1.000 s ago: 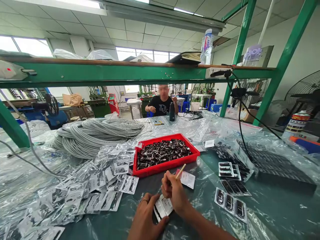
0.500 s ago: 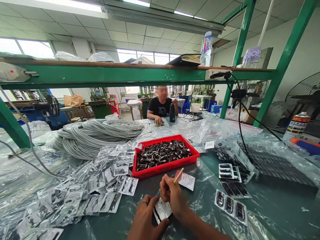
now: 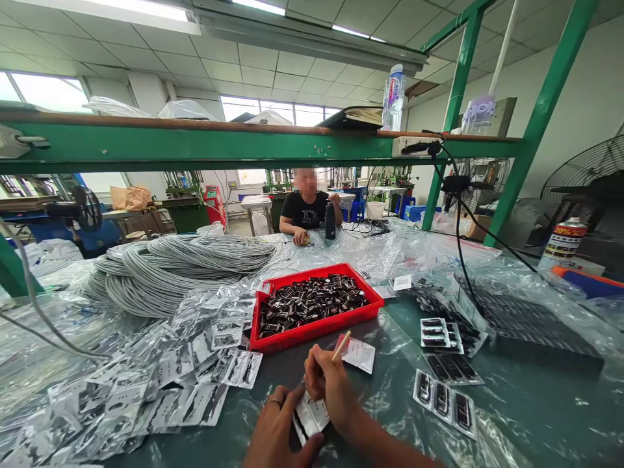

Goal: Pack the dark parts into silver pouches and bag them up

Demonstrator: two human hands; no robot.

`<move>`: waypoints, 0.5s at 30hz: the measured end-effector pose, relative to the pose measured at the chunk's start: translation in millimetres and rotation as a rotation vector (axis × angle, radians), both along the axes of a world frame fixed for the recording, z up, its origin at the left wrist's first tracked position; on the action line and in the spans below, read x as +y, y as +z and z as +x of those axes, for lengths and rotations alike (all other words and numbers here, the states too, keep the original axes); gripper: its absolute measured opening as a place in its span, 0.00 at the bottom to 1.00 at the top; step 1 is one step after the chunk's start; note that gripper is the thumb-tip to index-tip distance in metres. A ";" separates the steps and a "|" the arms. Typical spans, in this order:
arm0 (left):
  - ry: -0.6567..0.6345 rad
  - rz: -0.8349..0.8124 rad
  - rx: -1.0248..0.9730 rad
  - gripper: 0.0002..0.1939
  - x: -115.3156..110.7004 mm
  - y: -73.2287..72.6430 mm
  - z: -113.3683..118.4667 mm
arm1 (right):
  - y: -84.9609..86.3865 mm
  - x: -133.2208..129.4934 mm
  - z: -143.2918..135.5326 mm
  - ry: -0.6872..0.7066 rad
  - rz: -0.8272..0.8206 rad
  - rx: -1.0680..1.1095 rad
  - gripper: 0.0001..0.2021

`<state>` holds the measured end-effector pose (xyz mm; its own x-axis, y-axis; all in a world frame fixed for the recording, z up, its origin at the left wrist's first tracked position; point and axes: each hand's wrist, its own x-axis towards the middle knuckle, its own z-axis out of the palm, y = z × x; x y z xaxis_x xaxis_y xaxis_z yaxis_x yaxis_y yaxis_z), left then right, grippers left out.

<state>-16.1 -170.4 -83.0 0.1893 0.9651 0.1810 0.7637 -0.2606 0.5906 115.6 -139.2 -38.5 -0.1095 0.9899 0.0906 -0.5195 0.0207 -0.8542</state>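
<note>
At the near edge of the table my left hand (image 3: 279, 426), with a ring on one finger, grips a white-and-black printed packet (image 3: 311, 416) between thumb and fingers. My right hand (image 3: 331, 387) is closed round a thin pale wooden stick (image 3: 342, 346), its upper end pointing up. The stick's lower tip is hidden behind the fingers, just over the packet. Beyond them a white-and-red card (image 3: 359, 354) lies flat. A red tray (image 3: 316, 322) full of small dark glossy pieces (image 3: 312, 302) stands behind my hands.
Many silvery packets (image 3: 166, 383) spread on the left, before a coil of grey cable (image 3: 180, 263). To the right lie blister packs of black pieces (image 3: 444, 403) and a dark ridged block (image 3: 541, 331). A green shelf beam (image 3: 205, 144) crosses above; a person (image 3: 307, 211) sits opposite.
The view has shifted slightly, so most things appear a little further left. Both hands keep their places on the packet and the stick. The person opposite has moved a hand slightly.
</note>
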 end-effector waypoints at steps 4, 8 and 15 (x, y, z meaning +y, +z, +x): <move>0.006 0.014 0.000 0.28 2.4 -8.2 -2.1 | 0.4 -1.0 0.3 -0.007 0.007 -0.003 0.30; 0.014 0.019 0.004 0.28 5.3 -16.5 -4.1 | -5.4 -0.1 0.8 -0.002 0.024 0.001 0.29; 0.002 -0.017 0.031 0.29 4.3 -12.9 -3.7 | -2.3 -1.7 1.9 -0.001 0.028 0.000 0.29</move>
